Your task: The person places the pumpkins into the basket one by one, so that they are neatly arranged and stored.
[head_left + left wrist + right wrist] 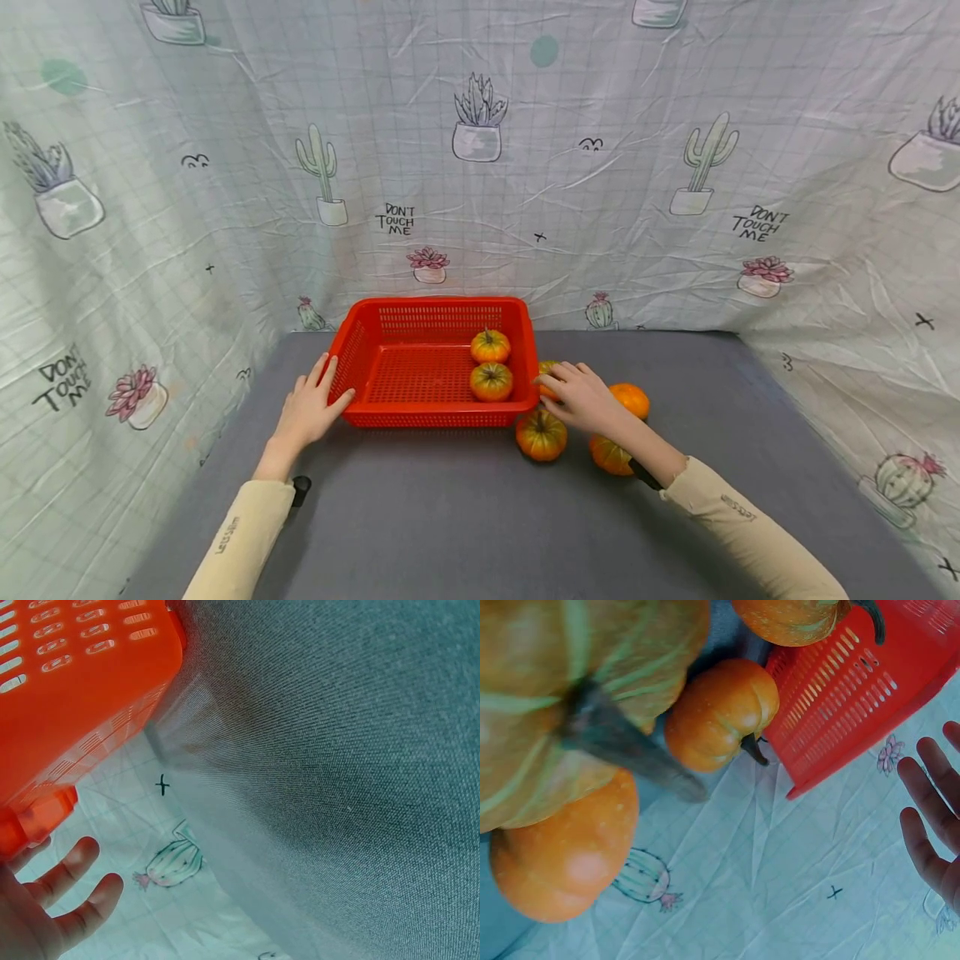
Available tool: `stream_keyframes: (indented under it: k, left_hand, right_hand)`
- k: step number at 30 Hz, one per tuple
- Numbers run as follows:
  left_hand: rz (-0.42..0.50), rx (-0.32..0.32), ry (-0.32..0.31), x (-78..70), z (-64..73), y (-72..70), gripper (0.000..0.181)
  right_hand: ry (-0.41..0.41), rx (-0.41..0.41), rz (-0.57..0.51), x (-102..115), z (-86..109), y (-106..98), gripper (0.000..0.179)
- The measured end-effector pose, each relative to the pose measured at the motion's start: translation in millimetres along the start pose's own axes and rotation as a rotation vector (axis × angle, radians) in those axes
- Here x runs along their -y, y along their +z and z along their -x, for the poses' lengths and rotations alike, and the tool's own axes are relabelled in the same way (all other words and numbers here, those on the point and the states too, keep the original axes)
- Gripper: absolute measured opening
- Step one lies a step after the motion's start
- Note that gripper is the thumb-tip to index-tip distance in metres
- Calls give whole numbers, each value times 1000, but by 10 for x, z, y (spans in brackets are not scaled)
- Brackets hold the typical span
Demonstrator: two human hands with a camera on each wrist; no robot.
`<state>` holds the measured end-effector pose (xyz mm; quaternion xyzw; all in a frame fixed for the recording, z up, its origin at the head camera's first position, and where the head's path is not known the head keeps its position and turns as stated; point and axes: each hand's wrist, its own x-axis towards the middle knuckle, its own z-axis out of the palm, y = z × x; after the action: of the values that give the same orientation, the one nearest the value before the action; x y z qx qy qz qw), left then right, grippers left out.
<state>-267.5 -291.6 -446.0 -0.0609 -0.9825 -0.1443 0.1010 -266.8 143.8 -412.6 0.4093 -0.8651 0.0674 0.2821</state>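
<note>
A red plastic basket (431,408) with slotted walls stands on the grey table. Inside it, toward the right, are two small orange-green pumpkins, one pumpkin (491,382) in front of the other pumpkin (490,347). My left hand (306,410) is at the basket's left front corner, fingers spread and fingertips right at the rim. In the left wrist view its fingers (79,859) are slightly bent beside the basket wall. My right hand (581,398) hovers by the basket's right rim, fingers loosely bent and holding nothing. It partly hides a pumpkin (547,377) beside the basket.
Outside the basket on the right, more pumpkins lie on the table: one (542,436) by its front corner, another (611,456) under the right wrist, and an oranger one (632,399) farther back. A cactus-print cloth (480,208) hangs behind and along both sides.
</note>
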Motion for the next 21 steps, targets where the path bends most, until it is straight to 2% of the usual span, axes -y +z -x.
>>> stream_keyframes:
  k: [9, 16, 21]
  left_hand:
    - [6, -6, -8, -23, 45, 36, 72]
    - [1, -16, 5, 6, 20, 22, 73]
    - [6, -23, 12, 15, -12, 4, 72]
  right_hand:
    - [68, 50, -26, -35, 262, -95, 22]
    - [86, 18, -37, -149, 405, -155, 22]
    - [141, 39, -22, -214, 486, -194, 19]
